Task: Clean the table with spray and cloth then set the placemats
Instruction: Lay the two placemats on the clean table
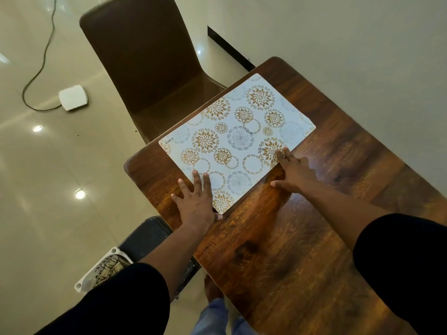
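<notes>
Placemat positioning at the table end, both hands flat.

The wooden table (302,238) carries one floral placemat (237,141) at its far end, set square to the table edge facing the brown chair (150,68), probably to mark that seat's place. The left hand (196,201) lies with straight fingers across the placemat's near corner, partly on the table. The right hand (294,171) lies flat at the placemat's long inner edge, fingertips on the print. Neither hand grips; the flat contact appears intended to slide and align the placemat. No spray or cloth is in view.
</notes>
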